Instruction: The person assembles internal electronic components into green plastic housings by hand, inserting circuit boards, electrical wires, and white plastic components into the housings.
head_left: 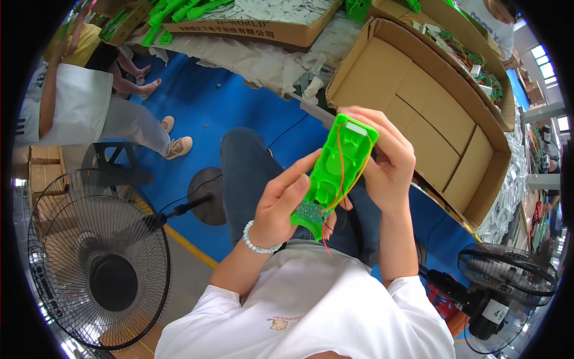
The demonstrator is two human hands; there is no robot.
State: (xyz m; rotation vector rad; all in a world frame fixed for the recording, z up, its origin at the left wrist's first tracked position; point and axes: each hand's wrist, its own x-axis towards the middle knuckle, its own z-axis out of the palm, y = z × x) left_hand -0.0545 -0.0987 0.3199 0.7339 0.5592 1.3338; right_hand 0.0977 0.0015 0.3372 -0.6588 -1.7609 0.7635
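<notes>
The green shell (345, 161), a long piece of smooth, shiny plastic, was in the air above the person's lap, just off the near edge of the surface (251, 57) and near one corner of the cardboard tray (412, 110). Its inside was moulded in rounded hollows, and its lower end was cut in a curve. There sat a small circuit board (311, 210), while a thin red wire (341, 149) and a yellow wire (363, 169) bent loosely over the hollows.

The left hand (278, 200) came slanting inward, a bracelet (261, 242) of round pale beads on its wrist; its fingers were clamped on the shell's lower part, the thumb lying along the side. The right hand (390, 154) stood higher, its forearm almost upright, with fingers curled and closed around the upper end, their tips slightly blurred.
</notes>
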